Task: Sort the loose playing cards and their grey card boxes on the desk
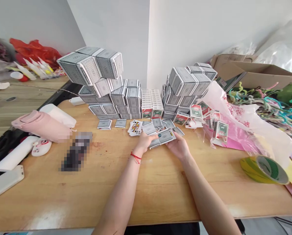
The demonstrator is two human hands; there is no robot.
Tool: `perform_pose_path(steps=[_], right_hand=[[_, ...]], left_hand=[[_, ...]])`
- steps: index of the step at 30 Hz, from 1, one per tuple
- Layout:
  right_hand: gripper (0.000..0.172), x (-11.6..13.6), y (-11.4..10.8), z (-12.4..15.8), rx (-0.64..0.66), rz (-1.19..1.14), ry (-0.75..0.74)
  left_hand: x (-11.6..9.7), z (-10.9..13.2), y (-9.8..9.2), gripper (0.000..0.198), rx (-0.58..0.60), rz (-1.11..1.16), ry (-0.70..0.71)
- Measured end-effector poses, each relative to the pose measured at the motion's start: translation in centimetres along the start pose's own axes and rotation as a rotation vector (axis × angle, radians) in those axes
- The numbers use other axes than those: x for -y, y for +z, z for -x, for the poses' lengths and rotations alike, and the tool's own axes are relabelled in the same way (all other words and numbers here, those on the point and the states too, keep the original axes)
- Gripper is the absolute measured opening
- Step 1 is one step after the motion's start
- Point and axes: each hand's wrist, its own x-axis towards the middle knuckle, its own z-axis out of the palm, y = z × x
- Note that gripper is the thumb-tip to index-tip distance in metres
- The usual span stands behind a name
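Grey-and-white patterning is borne by the central cards [165, 137]; pink is shown by the bottle [43, 125] at nine o'clock, yellow-green by tape [251, 169] at four.

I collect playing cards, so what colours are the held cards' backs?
The held cards' backs are patterned grey and white; the head view shows them best.

Cards [163, 138] between left hand [145, 142] and right hand [179, 147]

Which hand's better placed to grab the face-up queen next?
Probably your left hand: it's beside the face-up queen, while your right hand is farther off. Both hold a card piece.
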Motion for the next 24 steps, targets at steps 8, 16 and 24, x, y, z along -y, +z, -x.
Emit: perform_pose_path(steps=[8, 16, 24], right_hand=[[0.034, -0.2, 1.6, 0.8, 0.173, -0.054, 0.066], [0.036, -0.2, 1.6, 0.9, 0.194, -0.008, 0.055], [0.040, -0.3, 1.2, 0.8, 0.073, 0.153, 0.009]], left_hand=[[0.1, 0.1, 0.3, 0.061, 0.064, 0.098, -0.028], [-0.1, 0.0, 0.2, 0.058, 0.041, 0.083, -0.045], [0.0, 0.1, 0.0, 0.044, 0.037, 0.036, -0.070]])
